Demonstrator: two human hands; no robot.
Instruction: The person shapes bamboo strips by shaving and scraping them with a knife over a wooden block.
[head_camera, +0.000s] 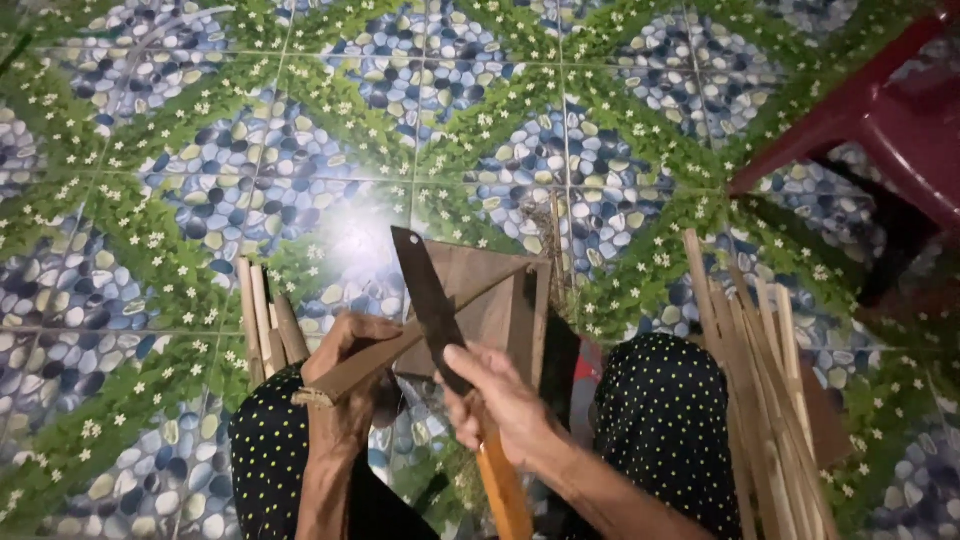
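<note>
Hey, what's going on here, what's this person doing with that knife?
A seated person is working a bamboo strip with a knife. The left hand grips the strip, which slants up to the right. The right hand holds the knife by its orange handle, blade against the strip. More strips lie by both knees on the tiled floor; a wooden stand sits ahead.

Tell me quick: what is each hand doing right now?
Left hand: closed around a long flat wooden strip.
Right hand: closed on the orange handle of a dark-bladed knife, whose blade crosses the strip.
</note>
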